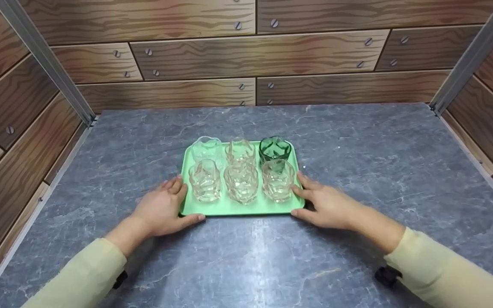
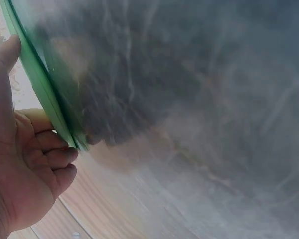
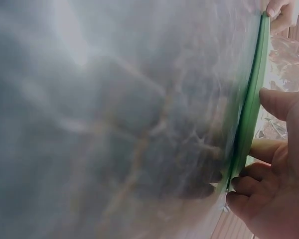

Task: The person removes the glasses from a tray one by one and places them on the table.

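Observation:
A light green tray (image 1: 246, 208) carries several faceted drinking glasses in two rows of three. Across the front row stand three clear glasses, at left (image 1: 205, 182), middle (image 1: 242, 184) and right (image 1: 277, 182). Behind them are a pale-tinted glass (image 1: 206, 149), a clear pinkish glass (image 1: 239, 152) and a dark green glass (image 1: 274, 149). My left hand (image 1: 161, 207) grips the tray's left end, thumb along the front edge. At the right end my right hand (image 1: 325, 205) holds it the same way, index finger near the front right glass. Both wrist views show fingers curled at the tray's rim (image 2: 42, 89).
The tray is over a grey marbled tabletop (image 1: 246, 265); whether it touches the surface I cannot tell. Wood-patterned panels (image 1: 246, 55) close off the back and both sides, with metal posts (image 1: 45, 55) at the rear corners.

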`<state>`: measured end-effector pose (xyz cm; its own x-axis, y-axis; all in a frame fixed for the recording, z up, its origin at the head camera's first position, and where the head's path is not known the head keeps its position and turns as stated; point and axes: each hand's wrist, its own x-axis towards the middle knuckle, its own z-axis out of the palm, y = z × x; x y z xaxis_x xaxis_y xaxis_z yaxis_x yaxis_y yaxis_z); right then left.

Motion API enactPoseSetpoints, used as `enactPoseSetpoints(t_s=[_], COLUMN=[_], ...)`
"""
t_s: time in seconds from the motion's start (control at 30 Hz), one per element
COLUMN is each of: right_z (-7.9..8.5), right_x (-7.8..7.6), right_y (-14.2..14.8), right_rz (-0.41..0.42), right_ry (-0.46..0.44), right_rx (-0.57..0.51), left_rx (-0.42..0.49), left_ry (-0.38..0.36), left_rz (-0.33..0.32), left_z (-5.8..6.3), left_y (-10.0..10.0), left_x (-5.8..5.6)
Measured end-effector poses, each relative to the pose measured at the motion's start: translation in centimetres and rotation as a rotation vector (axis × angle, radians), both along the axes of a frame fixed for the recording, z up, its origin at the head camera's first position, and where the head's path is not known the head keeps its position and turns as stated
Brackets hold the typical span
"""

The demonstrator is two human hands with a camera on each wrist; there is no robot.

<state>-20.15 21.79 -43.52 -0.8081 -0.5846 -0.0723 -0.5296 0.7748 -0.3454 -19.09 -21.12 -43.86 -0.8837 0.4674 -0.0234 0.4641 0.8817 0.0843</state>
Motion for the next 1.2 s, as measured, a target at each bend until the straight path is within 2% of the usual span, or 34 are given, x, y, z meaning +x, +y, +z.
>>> enactPoseSetpoints(t_s=[0.43, 0.67, 0.97, 1.2], right_z=[0.1, 0.0, 0.0, 0.1], right_x=[3.3, 4.7, 5.8, 6.3], right_y=[0.9, 1.5, 2.0, 2.2], right_rz=[0.003, 0.009, 0.000, 0.010], right_ry=[0.032, 0.032, 0.001, 0.013], right_rx=[-0.003, -0.007, 0.001, 0.007], left_rx=[0.009, 0.018, 0.003, 0.015], left_ry=[0.039, 0.023, -0.026, -0.043], left_rz=[-0.026, -0.045, -0.061, -0.065], left_z=[-0.2, -0.3, 0.1, 0.3], left_y=[0.6, 0.8, 0.9, 0.9], left_x=[2.8, 3.9, 4.8, 4.9])
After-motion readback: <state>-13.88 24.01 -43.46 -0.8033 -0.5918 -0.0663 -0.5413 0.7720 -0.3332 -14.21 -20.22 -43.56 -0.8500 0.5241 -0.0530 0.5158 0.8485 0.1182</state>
